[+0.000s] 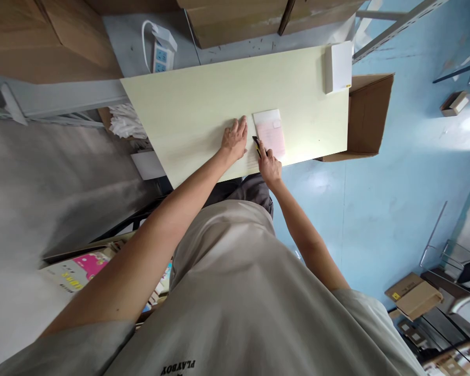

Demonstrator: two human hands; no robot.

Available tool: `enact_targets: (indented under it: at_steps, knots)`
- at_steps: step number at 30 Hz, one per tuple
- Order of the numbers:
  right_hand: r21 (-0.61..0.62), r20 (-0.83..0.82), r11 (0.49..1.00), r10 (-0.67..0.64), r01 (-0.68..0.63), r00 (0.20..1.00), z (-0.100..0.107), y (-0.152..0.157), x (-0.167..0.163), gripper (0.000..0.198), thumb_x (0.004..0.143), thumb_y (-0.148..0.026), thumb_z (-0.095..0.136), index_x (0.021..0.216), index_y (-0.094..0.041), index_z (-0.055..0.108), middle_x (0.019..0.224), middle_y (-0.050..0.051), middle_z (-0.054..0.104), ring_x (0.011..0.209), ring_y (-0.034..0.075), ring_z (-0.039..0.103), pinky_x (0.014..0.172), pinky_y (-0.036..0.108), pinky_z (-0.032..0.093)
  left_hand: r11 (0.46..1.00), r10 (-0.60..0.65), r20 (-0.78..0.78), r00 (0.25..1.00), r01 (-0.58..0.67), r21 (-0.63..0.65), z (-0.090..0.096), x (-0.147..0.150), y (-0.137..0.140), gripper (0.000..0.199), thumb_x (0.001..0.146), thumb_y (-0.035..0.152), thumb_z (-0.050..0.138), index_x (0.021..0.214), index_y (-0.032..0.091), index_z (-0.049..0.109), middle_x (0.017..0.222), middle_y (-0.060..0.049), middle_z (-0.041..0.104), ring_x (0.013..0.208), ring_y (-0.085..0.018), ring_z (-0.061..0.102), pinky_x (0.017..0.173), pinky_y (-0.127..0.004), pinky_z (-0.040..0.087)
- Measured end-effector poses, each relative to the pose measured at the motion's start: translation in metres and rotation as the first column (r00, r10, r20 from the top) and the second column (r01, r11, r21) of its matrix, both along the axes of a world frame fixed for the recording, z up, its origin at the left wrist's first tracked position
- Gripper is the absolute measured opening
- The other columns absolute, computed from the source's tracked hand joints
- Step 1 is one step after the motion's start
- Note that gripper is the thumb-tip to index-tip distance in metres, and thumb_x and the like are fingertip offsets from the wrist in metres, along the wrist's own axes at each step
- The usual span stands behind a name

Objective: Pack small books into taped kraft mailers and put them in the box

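Note:
My left hand (235, 140) lies flat with its fingers stretched out on a pale yellow board (196, 99); a whitish sheet seems to lie at its fingertips. My right hand (270, 166) is closed around a utility knife (257, 146), black with yellow, its tip pointing up and toward my left hand. Just beyond the knife is a pink and white pad of paper (270, 133), flat on the board near its front edge. The right hand is at the pad's lower left corner. Whether the blade touches paper I cannot tell.
A white box (339, 68) stands at the board's far right corner. An open cardboard box (370, 117) sits beyond the right edge. Behind the board are a power strip (161, 57) and large cartons (235, 23). Booklets (78, 271) fill a box at lower left.

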State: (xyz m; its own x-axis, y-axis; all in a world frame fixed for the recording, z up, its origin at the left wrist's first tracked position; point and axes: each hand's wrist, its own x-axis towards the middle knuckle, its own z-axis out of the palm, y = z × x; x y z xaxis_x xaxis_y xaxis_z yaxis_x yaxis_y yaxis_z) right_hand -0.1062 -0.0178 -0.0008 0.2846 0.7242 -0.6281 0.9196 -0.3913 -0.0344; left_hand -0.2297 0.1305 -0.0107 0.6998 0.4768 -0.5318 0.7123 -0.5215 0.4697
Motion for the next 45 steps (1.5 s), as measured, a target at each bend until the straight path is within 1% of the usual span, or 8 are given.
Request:
enact_targets:
  at_steps: [7, 14, 18, 22, 29, 35, 41, 45]
  knots:
    - [0.003, -0.005, 1.0, -0.023, 0.023, 1.0, -0.003, -0.017, -0.001, 0.083, 0.121, -0.02, 0.04, 0.193, -0.035, 0.001, 0.151, 0.021, 0.07, 0.113, 0.03, 0.078, 0.098, 0.042, 0.067, 1.0, -0.001, 0.016, 1.0, 0.001, 0.001, -0.01, 0.0, 0.0, 0.134, 0.098, 0.075, 0.079, 0.193, 0.01, 0.01, 0.2, -0.026, 0.005, 0.182, -0.055, 0.008, 0.144, -0.066, 0.028]
    - [-0.016, -0.005, 1.0, -0.018, 0.017, 1.0, 0.0, -0.036, -0.001, 0.083, 0.122, -0.024, 0.043, 0.193, -0.035, 0.002, 0.153, 0.02, 0.069, 0.115, 0.031, 0.077, 0.096, 0.04, 0.066, 0.999, 0.016, 0.011, 1.0, -0.016, -0.031, -0.008, -0.001, 0.001, 0.13, 0.1, 0.069, 0.078, 0.193, 0.011, 0.007, 0.2, -0.025, 0.003, 0.183, -0.055, 0.006, 0.145, -0.069, 0.024]
    - [-0.029, 0.004, 1.0, -0.01, 0.01, 1.0, 0.003, -0.046, -0.003, 0.08, 0.125, -0.03, 0.037, 0.191, -0.037, -0.008, 0.15, 0.019, 0.067, 0.115, 0.029, 0.077, 0.096, 0.038, 0.065, 0.999, 0.017, -0.007, 1.0, -0.017, -0.039, -0.005, 0.001, 0.002, 0.126, 0.102, 0.067, 0.075, 0.192, 0.009, 0.008, 0.2, -0.026, 0.005, 0.183, -0.055, 0.008, 0.146, -0.07, 0.02]
    - [-0.054, 0.006, 0.999, -0.007, 0.007, 1.0, 0.005, -0.055, -0.005, 0.081, 0.126, -0.032, 0.035, 0.189, -0.037, -0.015, 0.148, 0.019, 0.066, 0.114, 0.029, 0.076, 0.094, 0.036, 0.064, 0.999, 0.016, -0.009, 1.0, -0.016, -0.043, -0.003, 0.001, 0.003, 0.125, 0.102, 0.068, 0.074, 0.193, 0.011, 0.01, 0.201, -0.023, 0.005, 0.183, -0.054, 0.006, 0.146, -0.069, 0.02]
    - [-0.111, 0.003, 0.994, 0.008, -0.008, 1.0, 0.016, -0.067, -0.007, 0.077, 0.127, -0.034, 0.032, 0.19, -0.034, -0.012, 0.151, 0.02, 0.065, 0.116, 0.028, 0.074, 0.095, 0.035, 0.062, 0.999, -0.005, -0.017, 1.0, 0.004, -0.044, -0.004, 0.0, 0.003, 0.125, 0.102, 0.068, 0.074, 0.193, 0.012, 0.009, 0.201, -0.022, 0.002, 0.183, -0.057, 0.004, 0.146, -0.071, 0.018]
    - [-0.125, -0.011, 0.992, 0.005, -0.006, 1.0, 0.02, -0.078, -0.007, 0.076, 0.126, -0.033, 0.027, 0.19, -0.036, -0.013, 0.15, 0.02, 0.064, 0.113, 0.029, 0.073, 0.093, 0.037, 0.062, 0.999, 0.028, 0.048, 0.998, -0.026, -0.044, -0.008, -0.002, 0.002, 0.124, 0.102, 0.072, 0.074, 0.193, 0.012, 0.014, 0.201, -0.021, 0.006, 0.182, -0.056, 0.006, 0.147, -0.069, 0.019]
    - [-0.135, -0.015, 0.991, 0.013, -0.015, 1.0, 0.023, -0.085, -0.007, 0.076, 0.125, -0.032, 0.028, 0.189, -0.038, -0.012, 0.148, 0.019, 0.066, 0.109, 0.027, 0.071, 0.091, 0.035, 0.061, 0.996, 0.033, 0.031, 0.999, -0.031, -0.083, 0.0, -0.003, 0.002, 0.126, 0.101, 0.067, 0.075, 0.193, 0.01, 0.012, 0.201, -0.021, 0.003, 0.183, -0.056, 0.002, 0.147, -0.069, 0.017]
    - [-0.154, -0.018, 0.987, 0.034, -0.037, 0.999, 0.027, -0.089, -0.006, 0.076, 0.125, -0.031, 0.029, 0.189, -0.037, -0.013, 0.149, 0.019, 0.065, 0.109, 0.026, 0.072, 0.091, 0.034, 0.06, 0.995, 0.059, 0.057, 0.997, -0.054, -0.084, 0.0, -0.005, 0.001, 0.13, 0.097, 0.073, 0.078, 0.193, 0.012, 0.014, 0.201, -0.02, 0.004, 0.183, -0.055, 0.003, 0.147, -0.07, 0.016]
